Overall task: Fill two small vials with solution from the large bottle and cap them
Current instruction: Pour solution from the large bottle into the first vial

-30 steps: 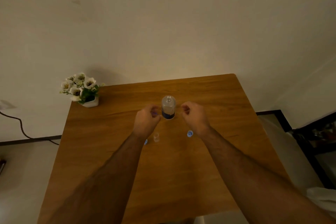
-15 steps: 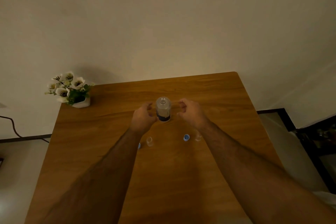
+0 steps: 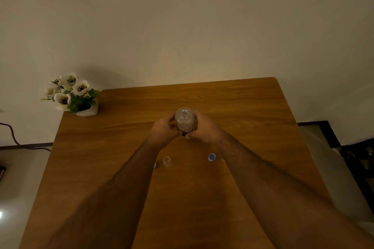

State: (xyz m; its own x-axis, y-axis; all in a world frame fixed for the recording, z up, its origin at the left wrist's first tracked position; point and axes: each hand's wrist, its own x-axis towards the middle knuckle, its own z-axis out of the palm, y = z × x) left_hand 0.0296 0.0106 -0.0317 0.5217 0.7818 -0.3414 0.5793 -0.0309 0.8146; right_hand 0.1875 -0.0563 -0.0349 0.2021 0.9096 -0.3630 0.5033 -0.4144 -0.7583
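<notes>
A large clear bottle (image 3: 184,119) with an open neck and a dark base stands upright in the middle of the wooden table (image 3: 242,107). My left hand (image 3: 163,131) grips its left side and my right hand (image 3: 204,130) grips its right side. Nearer me, a small clear vial (image 3: 166,161) stands open between my forearms. A blue cap (image 3: 211,157) lies beside my right forearm, and the edge of another blue cap (image 3: 155,165) peeks out from under my left forearm. A second vial is barely visible behind my right forearm.
A white pot of white flowers (image 3: 72,97) sits on the table's far left corner. A black cable (image 3: 12,135) runs along the floor at left. Dark furniture (image 3: 356,157) stands to the right of the table.
Both hands have closed in from either side and now grip the bottle; a second ago they hovered apart from it with curled fingers. The view shifted slightly.
</notes>
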